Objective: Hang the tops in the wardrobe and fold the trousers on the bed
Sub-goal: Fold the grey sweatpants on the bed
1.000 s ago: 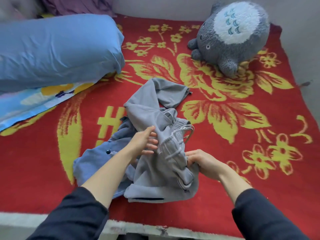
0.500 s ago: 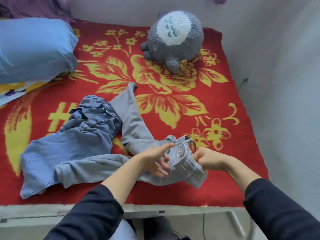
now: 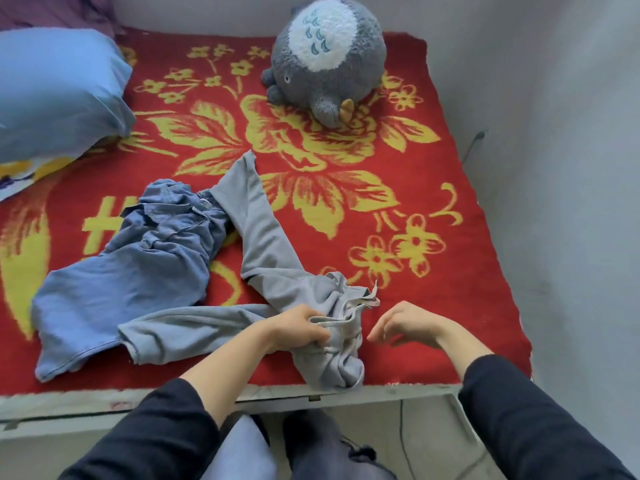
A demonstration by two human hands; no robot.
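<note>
View: head camera, looking forward and down over the bed (image 3: 381,391).
Surface: red blanket (image 3: 460,271) with a yellow flower pattern covers the bed.
Task item 1: grey trousers (image 3: 266,268), unfolded, near the front edge of the bed. One leg runs away from the person and the other runs to the left. The bunched waistband end lies at the front edge, partly over it.
Task item 2: blue denim garment (image 3: 138,271), crumpled, left of the grey trousers and touching their far leg. Probably a second pair of trousers, but this cannot be confirmed.
Left hand (image 3: 294,329): fingers curled tight around the waistband of the grey trousers, gripping it.
Right hand (image 3: 405,320): just beside the waistband, not touching it. Fingers loosely curled and hanging down, holding nothing.
Other items: blue pillow (image 3: 59,91) at far left and a grey plush toy (image 3: 329,53) at the far side, both well apart from the clothes.
Wardrobe and tops: not in view.
Progress: early. No garment on the bed is folded.
Remaining: flatten and fold the grey trousers, then the denim garment. Whether the tops are hung cannot be told.
</note>
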